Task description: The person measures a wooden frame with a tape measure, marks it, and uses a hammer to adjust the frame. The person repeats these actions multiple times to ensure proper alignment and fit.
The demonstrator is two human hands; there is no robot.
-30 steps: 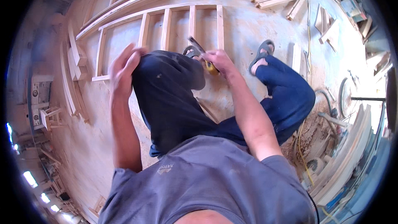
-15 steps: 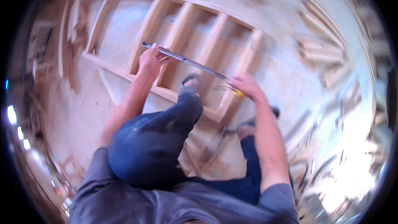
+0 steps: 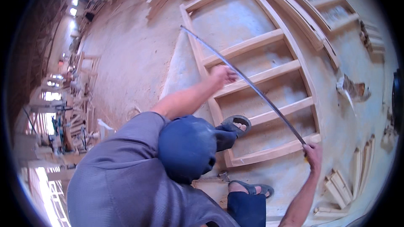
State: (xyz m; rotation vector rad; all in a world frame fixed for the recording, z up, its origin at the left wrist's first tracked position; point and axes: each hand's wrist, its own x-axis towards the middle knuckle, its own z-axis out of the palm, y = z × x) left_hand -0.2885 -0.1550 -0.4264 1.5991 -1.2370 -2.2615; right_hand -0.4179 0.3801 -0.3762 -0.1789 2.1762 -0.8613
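Dusty workshop floor (image 3: 130, 50) is bordered at the far left by jumbled wood pieces (image 3: 78, 130). Further right, the left hand (image 3: 224, 75) is held over the near side of a ladder-like wooden frame (image 3: 273, 73), which is laid flat. Its fingers are loosely curled just beside a long metal blade (image 3: 286, 122); whether the blade is pinched there cannot be told. One sandaled foot (image 3: 237, 127) is set at the frame's edge. Diagonally across the frame the blade is stretched, its tip seen by the left-hand rail. At its other end, by the frame's right corner, the yellow tape case (image 3: 306, 159) is gripped, mostly hidden, in the right hand (image 3: 313, 154). Short boards (image 3: 338, 188) are seen at lower right.
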